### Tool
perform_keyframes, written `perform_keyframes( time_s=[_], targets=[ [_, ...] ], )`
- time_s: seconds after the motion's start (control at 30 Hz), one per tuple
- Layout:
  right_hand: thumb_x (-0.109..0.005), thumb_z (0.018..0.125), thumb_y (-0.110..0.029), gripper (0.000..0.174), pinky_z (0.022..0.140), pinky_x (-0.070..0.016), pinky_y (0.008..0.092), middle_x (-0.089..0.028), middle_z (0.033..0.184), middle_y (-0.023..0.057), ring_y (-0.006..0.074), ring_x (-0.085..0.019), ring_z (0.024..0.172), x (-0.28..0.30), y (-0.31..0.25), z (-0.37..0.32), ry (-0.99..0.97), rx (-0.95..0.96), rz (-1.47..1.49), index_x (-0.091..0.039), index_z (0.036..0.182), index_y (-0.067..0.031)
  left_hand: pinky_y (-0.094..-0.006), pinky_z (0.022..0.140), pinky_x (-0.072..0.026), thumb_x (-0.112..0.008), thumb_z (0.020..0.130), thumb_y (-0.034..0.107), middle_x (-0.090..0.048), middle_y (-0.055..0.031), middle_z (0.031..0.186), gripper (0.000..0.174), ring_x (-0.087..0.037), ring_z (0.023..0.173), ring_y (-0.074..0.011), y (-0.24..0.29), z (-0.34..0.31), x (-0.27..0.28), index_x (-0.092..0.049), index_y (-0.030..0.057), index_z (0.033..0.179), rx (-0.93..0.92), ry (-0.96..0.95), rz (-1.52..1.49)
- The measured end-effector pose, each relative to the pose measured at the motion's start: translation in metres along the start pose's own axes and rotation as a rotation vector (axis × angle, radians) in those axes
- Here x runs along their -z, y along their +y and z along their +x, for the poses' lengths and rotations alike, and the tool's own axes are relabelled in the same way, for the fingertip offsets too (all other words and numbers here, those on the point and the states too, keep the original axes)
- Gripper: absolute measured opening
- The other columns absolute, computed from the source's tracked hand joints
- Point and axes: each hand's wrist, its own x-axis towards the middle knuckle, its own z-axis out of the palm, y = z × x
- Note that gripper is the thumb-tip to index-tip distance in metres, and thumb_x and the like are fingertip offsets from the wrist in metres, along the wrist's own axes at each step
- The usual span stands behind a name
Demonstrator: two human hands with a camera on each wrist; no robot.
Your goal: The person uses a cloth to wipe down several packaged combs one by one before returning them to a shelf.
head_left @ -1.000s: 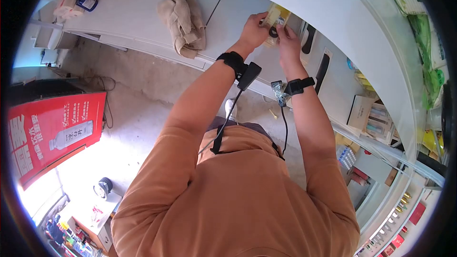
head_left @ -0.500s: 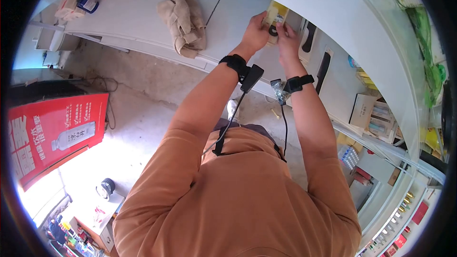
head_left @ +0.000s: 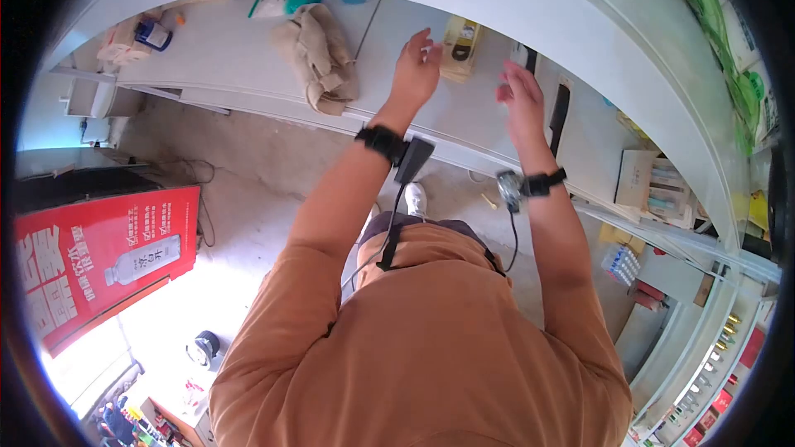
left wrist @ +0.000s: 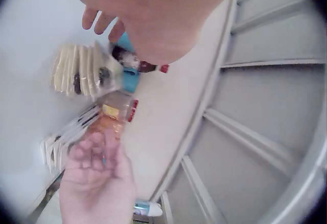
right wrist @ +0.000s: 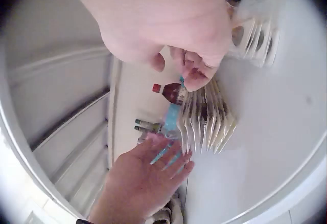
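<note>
A stack of flat yellowish packs [head_left: 460, 43], with a dark item in the top one, lies on the white counter. In the wrist views they appear as several clear-wrapped cream packs [right wrist: 207, 119] side by side. My left hand [head_left: 416, 73] hovers just left of the stack, its fingers loosely bent and holding nothing. To the right of the stack my right hand [head_left: 523, 106] is raised over the counter, fingers relaxed and slightly bent, also holding nothing. Beside the right hand lie black-handled items in white packs [head_left: 560, 108].
A crumpled beige cloth [head_left: 319, 58] lies left of the packs, near the counter's front edge. Bottles with red caps [right wrist: 170, 91] and a red-lidded jar [left wrist: 120, 106] show in the wrist views. A divided box [head_left: 658, 186] stands at the right.
Both hands have let go of the yellowish stack and drawn apart, the left hand leftward and the right hand rightward and back toward the body. The stack stays on the counter.
</note>
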Motion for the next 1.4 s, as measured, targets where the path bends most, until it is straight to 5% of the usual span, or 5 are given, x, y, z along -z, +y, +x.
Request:
perform_keyframes(
  time_s=[0.17, 0.27, 0.43, 0.67, 1.4],
  targets=[
    [-0.057, 0.096, -0.019, 0.020, 0.054, -0.0396, 0.0204, -0.059, 0.083, 0.0024, 0.0059, -0.050, 0.061, 0.043, -0.001, -0.062, -0.074, 0.020, -0.179, -0.065, 0.105, -0.0033, -0.0368, 0.090, -0.0446, -0.071, 0.083, 0.027, -0.062, -0.0162, 0.110, 0.053, -0.056, 0.111, -0.0256, 0.040, -0.036, 0.103, -0.051, 0.0035, 0.126, -0.513, 0.413, 0.830],
    [-0.057, 0.096, -0.019, 0.021, 0.052, -0.0376, 0.0200, -0.058, 0.081, 0.0022, 0.0054, -0.048, 0.059, 0.052, 0.004, -0.089, -0.032, -0.014, -0.217, -0.065, 0.104, -0.0023, -0.0443, 0.095, -0.0432, -0.079, 0.071, 0.037, -0.059, -0.0221, 0.109, 0.085, -0.054, 0.114, -0.0333, 0.019, -0.022, 0.133, -0.039, 0.0065, 0.139, -0.181, 0.696, 1.138],
    [-0.056, 0.096, -0.020, 0.022, 0.052, -0.0368, 0.0208, -0.057, 0.079, 0.0028, 0.0060, -0.047, 0.058, 0.031, 0.003, -0.106, -0.003, -0.017, -0.151, -0.065, 0.103, -0.0006, -0.0467, 0.101, -0.0418, -0.083, 0.061, 0.038, -0.057, -0.0271, 0.115, 0.114, -0.054, 0.114, -0.0400, -0.051, 0.004, 0.171, -0.020, -0.0049, 0.145, 0.157, 0.470, 0.520],
    [-0.055, 0.096, -0.020, 0.022, 0.053, -0.0375, 0.0210, -0.057, 0.078, 0.0021, 0.0058, -0.047, 0.060, 0.001, 0.007, -0.118, -0.041, -0.017, -0.167, -0.064, 0.102, -0.0010, -0.0358, 0.075, -0.0549, -0.067, 0.077, 0.012, -0.062, -0.0112, 0.104, 0.048, -0.064, 0.090, -0.0251, 0.007, -0.054, 0.194, -0.053, -0.0031, 0.120, 0.647, 0.109, -0.578],
    [-0.072, 0.084, -0.021, 0.058, 0.092, -0.0489, 0.0341, -0.058, 0.120, 0.0089, 0.0192, -0.058, 0.110, -0.090, 0.015, -0.193, -0.471, -0.458, 0.428, -0.046, 0.132, -0.0021, -0.0379, 0.108, -0.0296, -0.065, 0.083, 0.017, -0.029, -0.0160, 0.137, 0.084, -0.032, 0.128, -0.0304, 0.051, -0.196, 0.138, -0.017, 0.0056, 0.152, 0.154, -0.676, -0.292]
  ],
)
